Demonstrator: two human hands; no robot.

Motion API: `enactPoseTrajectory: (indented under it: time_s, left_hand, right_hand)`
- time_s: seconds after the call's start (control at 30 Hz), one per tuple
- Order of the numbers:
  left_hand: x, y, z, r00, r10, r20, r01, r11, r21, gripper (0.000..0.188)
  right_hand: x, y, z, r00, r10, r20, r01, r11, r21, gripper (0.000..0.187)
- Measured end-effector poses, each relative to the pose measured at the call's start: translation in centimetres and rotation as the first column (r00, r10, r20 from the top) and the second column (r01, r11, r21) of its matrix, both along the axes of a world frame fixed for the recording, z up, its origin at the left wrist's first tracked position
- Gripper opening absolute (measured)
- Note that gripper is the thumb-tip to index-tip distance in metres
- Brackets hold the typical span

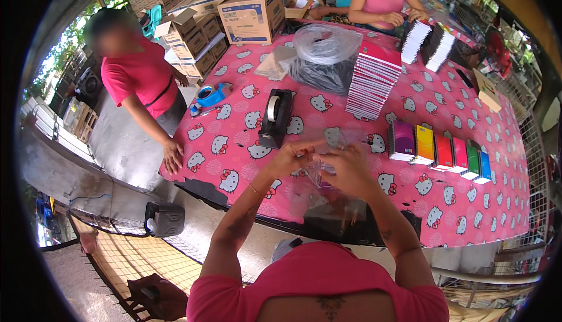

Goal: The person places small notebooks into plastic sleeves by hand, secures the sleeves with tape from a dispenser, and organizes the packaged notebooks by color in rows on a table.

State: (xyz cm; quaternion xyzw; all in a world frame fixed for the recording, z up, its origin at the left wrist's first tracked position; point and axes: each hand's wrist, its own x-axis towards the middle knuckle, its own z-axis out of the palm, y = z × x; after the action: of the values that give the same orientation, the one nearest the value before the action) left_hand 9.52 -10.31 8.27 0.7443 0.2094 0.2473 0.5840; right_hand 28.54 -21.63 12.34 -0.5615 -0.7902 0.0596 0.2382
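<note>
With me at six o'clock, my pink patterned table (pixel 462 219) carries coiled plastic (pixel 328 44) at twelve, stacked notebooks (pixel 374 82) at one, a notebook row (pixel 443 151) at three and a black tape dispenser (pixel 274 128) near ten.

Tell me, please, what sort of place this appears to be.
Probably a packing workshop: a black tape dispenser and stacked notebooks stand on a pink-covered table, with cardboard boxes at its far side.

Clear plastic (pixel 317 176) partly hidden behind right hand (pixel 346 169)
</note>
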Motion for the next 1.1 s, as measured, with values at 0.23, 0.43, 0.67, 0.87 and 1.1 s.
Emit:
enactPoseTrajectory:
  time_s: [0.23,0.43,0.67,0.87,1.1]
  left_hand:
    - [0.4,0.7,0.8,1.0,0.003,0.014,-0.009,0.893,0.451,0.017]
    - [4.9,0.0,-0.4,0.997,0.072,0.023,-0.069,0.744,0.664,0.02]
    - [7.8,-1.2,-3.0,0.946,0.323,-0.013,-0.263,0.792,0.551,0.058]
    - [4.0,0.6,-5.1,0.999,0.043,-0.024,-0.048,0.968,-0.247,0.063]
    - [1.5,-3.7,-1.7,0.976,0.152,-0.153,-0.02,0.769,0.638,0.049]
  right_hand:
    - [5.3,-2.3,-0.3,0.911,-0.226,-0.346,0.256,0.966,0.043,0.048]
    - [7.0,-1.2,-7.5,0.958,0.201,-0.203,-0.186,0.979,0.088,0.048]
    - [6.5,-1.0,-10.0,0.875,0.217,-0.432,-0.17,0.975,0.145,0.048]
    - [7.2,2.6,-10.0,0.351,-0.238,-0.906,-0.263,0.903,-0.34,0.047]
    - [7.6,0.0,-6.9,0.882,0.185,-0.434,-0.227,0.973,-0.048,0.047]
